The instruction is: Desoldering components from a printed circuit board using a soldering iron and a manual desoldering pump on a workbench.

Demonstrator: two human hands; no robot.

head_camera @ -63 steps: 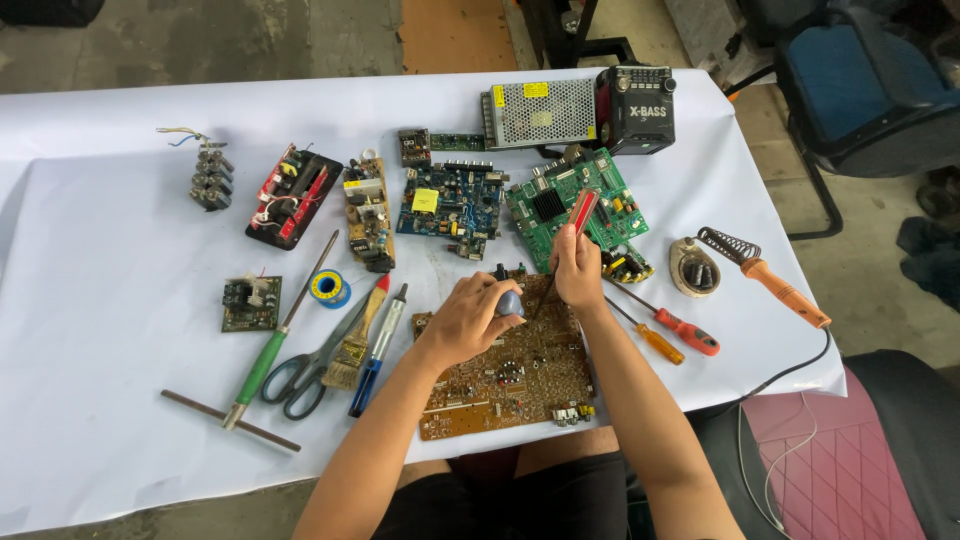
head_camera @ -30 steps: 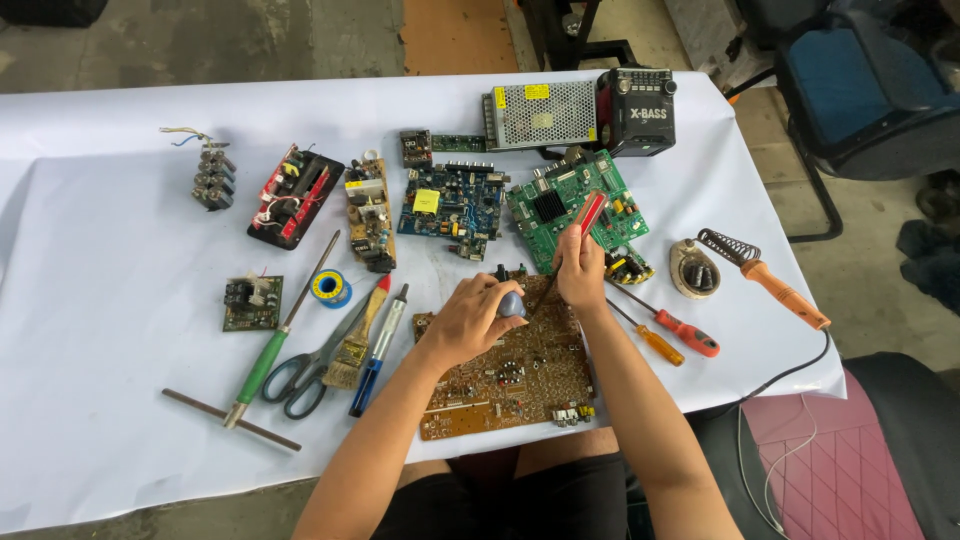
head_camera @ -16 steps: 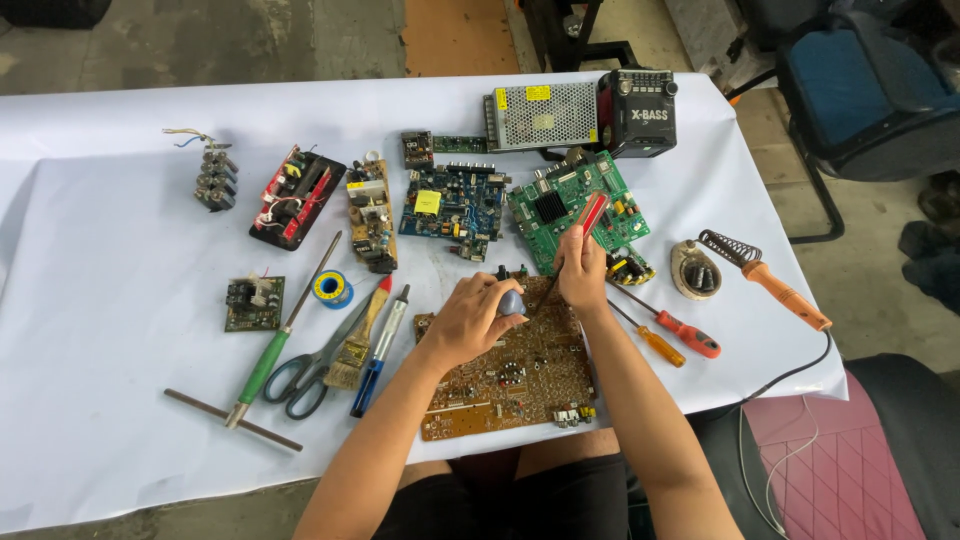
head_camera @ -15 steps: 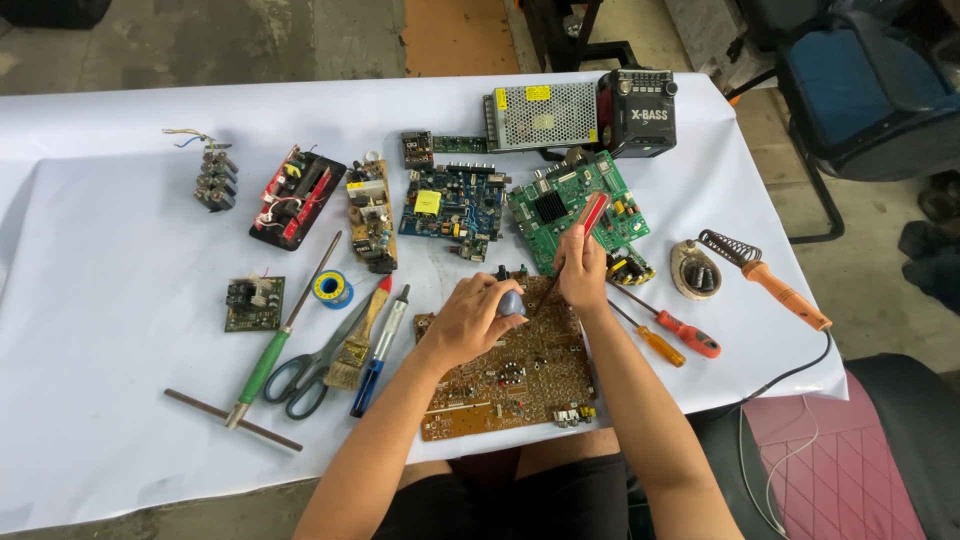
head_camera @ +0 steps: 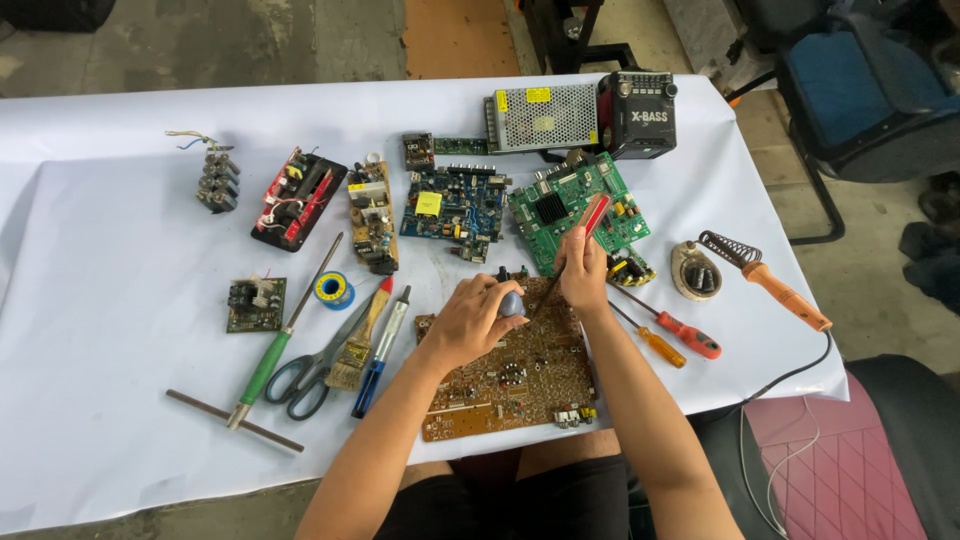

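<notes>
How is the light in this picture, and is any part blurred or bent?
Head view: soft, even daylight, only faint shadows under the tools on the white tablecloth; no strong glare; the brown circuit board and both hands are sharp; the table edges bow slightly, as from a wide lens.

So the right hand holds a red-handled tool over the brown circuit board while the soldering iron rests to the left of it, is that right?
Not quite: the head view shows the soldering iron to the right of the brown circuit board. The right hand does hold the red-handled tool.

Brown circuit board [head_camera: 510, 375]; red-handled tool [head_camera: 593, 215]; white tablecloth [head_camera: 110, 400]; green board [head_camera: 570, 205].
</notes>
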